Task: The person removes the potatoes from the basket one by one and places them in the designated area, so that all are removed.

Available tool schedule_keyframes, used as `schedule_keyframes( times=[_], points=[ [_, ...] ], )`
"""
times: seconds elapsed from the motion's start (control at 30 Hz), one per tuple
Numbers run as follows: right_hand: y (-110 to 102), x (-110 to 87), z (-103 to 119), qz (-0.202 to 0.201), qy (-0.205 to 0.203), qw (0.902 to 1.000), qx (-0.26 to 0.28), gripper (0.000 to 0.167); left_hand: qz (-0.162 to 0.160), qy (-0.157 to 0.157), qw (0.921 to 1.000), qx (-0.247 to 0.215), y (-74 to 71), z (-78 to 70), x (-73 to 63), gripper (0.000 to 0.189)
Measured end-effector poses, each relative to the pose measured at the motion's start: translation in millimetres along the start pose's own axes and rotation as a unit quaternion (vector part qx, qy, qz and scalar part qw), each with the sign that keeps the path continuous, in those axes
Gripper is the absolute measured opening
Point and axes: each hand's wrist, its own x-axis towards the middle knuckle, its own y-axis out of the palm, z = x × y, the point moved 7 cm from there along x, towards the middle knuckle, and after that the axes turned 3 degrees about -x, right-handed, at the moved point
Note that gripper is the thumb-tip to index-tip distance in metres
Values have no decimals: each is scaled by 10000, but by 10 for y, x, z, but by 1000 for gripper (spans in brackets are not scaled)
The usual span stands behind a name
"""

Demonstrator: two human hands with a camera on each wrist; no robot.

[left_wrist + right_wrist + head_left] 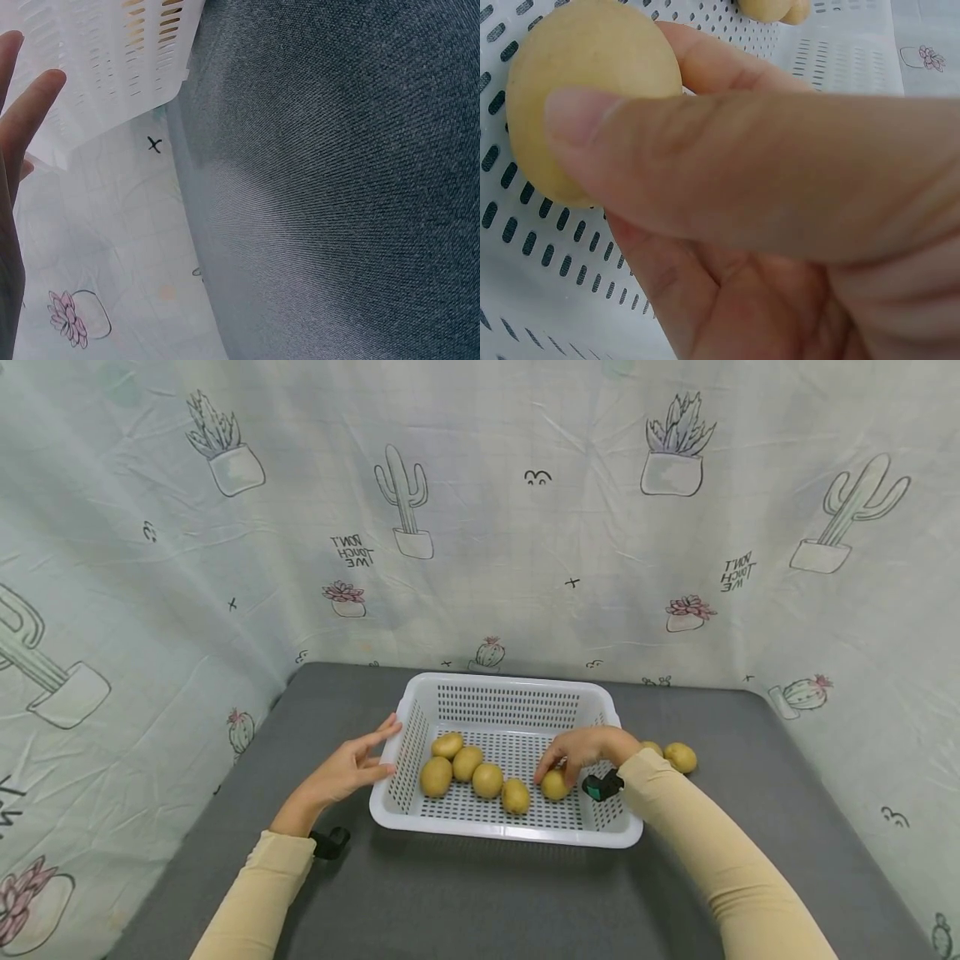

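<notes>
White basket [506,833] near far edge of bench [480,902]; right hand [581,748] clamped on a potato [555,787] inside, five other potatoes [487,782] leftward; left hand [343,772], fingers apart, at left rim.

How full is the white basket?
The white basket is partly full: five potatoes lie inside, the right hand grips a sixth there, and bare perforated floor shows.

Pale creased sheeting [480,527] with potted-cactus prints [402,493] behind and beside a dark grey tabletop [480,902].
</notes>
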Motion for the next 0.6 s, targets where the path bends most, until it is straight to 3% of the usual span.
schedule_keyframes(
  times=[0.3, 0.6],
  points=[
    [-6, 2, 8, -26, -93, 9998, 156, 47, 76, 59, 9999, 36, 15, -16, 0, 74],
    [-40, -27, 32, -359, -280, 9986, 281, 47, -5, -39, 10000, 78, 17, -14, -5, 74]
  ],
)
